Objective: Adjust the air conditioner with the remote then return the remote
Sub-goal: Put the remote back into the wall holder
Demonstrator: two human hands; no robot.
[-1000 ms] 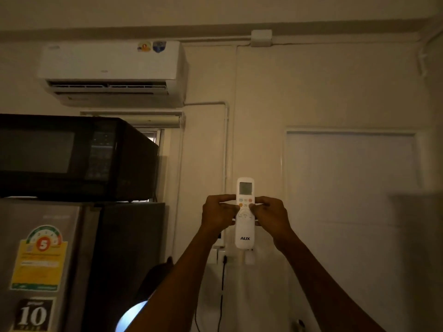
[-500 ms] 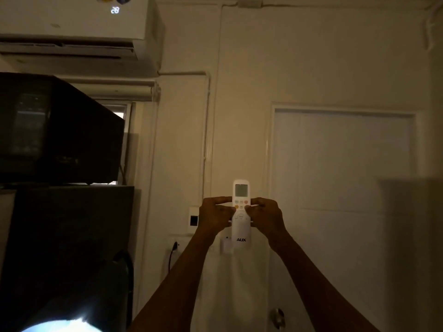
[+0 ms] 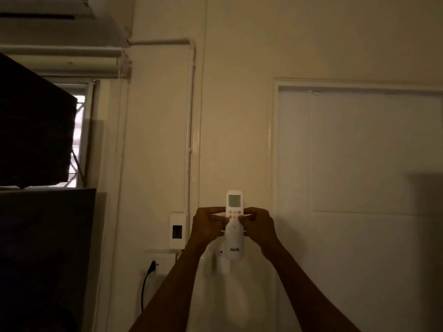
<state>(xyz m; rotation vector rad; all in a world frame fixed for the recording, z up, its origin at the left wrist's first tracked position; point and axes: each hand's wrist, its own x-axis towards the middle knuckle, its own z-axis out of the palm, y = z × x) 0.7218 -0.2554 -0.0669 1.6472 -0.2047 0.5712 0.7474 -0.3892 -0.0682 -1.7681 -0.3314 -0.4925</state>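
A white remote (image 3: 234,245) marked AUX stands upright in front of the wall, screen at the top. My left hand (image 3: 208,226) grips its left side and my right hand (image 3: 257,226) its right side, both thumbs on the coloured buttons. Just below the remote a white wall holder (image 3: 224,265) shows partly behind it. Only the underside corner of the white air conditioner (image 3: 48,10) is visible at the top left.
A black microwave (image 3: 33,130) sits on a dark fridge (image 3: 45,255) at the left. A wall switch box (image 3: 177,230) and a socket with a black plug (image 3: 151,268) are left of my hands. A white door (image 3: 359,188) is at the right.
The view has swung right and down, so the air conditioner and microwave slid toward the left edge. Both hands keep the same hold on the remote.
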